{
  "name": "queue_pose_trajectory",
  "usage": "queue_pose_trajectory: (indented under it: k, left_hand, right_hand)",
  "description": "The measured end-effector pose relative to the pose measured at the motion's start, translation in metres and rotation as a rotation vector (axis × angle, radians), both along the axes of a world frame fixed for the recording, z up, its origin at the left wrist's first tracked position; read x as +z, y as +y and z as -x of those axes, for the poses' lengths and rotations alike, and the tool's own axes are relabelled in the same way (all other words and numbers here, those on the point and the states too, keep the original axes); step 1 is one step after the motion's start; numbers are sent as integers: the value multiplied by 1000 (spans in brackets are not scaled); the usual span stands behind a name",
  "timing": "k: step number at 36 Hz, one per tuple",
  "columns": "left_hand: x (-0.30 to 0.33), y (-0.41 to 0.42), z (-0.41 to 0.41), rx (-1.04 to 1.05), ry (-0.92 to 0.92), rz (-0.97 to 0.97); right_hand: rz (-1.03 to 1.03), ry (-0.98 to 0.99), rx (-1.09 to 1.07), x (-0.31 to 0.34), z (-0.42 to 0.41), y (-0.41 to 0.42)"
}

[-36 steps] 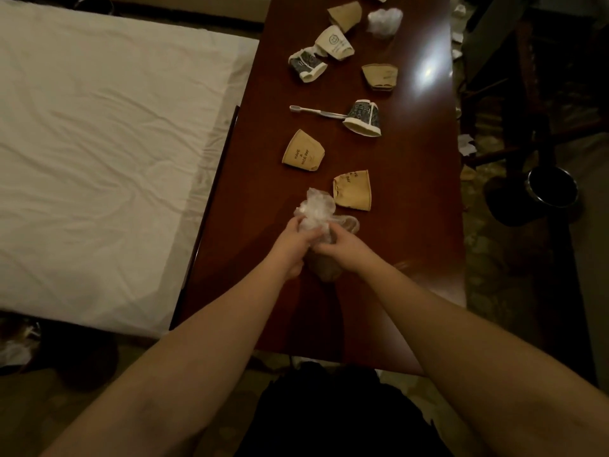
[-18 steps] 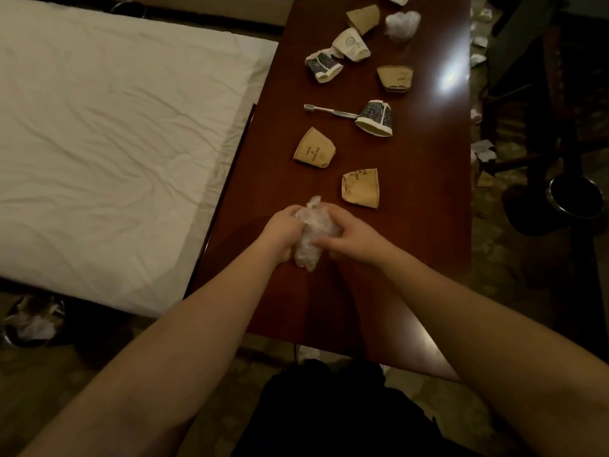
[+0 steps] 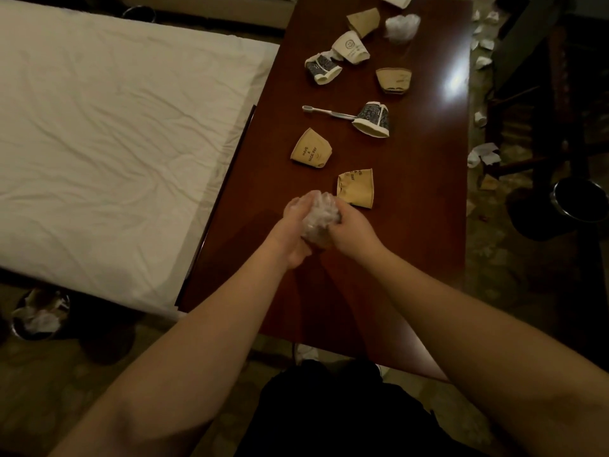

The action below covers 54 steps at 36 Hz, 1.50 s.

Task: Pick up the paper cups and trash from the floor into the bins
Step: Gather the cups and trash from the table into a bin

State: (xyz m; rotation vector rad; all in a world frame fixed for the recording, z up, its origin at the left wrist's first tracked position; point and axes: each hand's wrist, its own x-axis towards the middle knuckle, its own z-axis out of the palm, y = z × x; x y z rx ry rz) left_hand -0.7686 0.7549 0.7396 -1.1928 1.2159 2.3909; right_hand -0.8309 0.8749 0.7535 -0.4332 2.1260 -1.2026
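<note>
Clear plastic wad [image 3: 321, 214] clamped between left hand [image 3: 294, 233] and right hand [image 3: 351, 229], above near end of tabletop [image 3: 425, 206]. Risk: springy wad reopens if grip loosens, drops short of bin [image 3: 581, 204] on floor at right.

A bedroom: white-sheeted bed [image 3: 115, 153] beside a dark wooden table [image 3: 428, 199].

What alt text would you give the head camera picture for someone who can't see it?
Two bare hands, left hand and right hand, squeeze a wad of clear plastic over a dark wooden table strewn with crushed paper cups and a toothbrush. A white-sheeted bed lies alongside.
</note>
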Motion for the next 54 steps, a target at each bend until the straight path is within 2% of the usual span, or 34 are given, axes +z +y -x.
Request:
queue_pose_trajectory:
  k: [3,6,9,14,21,28,33,36,39,50,54]
  left_hand:
    - [2,9,-3,21,38,-132]
    - [8,17,0,66,62,-153]
    - [6,19,9,109,-30,-11]
    - [-1,14,17,177,-186,168]
    - [-6,0,18,166,-148,368]
    - [-7,-14,39,-57,-227,658]
    - [-7,-36,84,-259,-410,880]
    - [-11,-57,114,-446,-432,996]
    - [-16,-78,146,-529,-452,1155]
    - [-52,-114,225,-702,-423,1102]
    - [-59,-112,233,-737,-370,1197]
  right_hand:
    - [-4,88,-34,-1,-1,0]
    - [-84,161,31,-8,3,-4]
    - [-245,330,198,-14,13,-3]
    - [-239,327,441,-21,33,26]
    - [-382,264,249,-38,95,47]
    - [-576,341,387,-42,149,34]
    - [-654,414,417,-49,171,11]
    - [-674,409,424,-58,182,-4]
    - [-714,355,440,-69,191,-17]
    - [-793,223,446,-89,204,-28]
    - [-760,113,481,-91,213,-26]
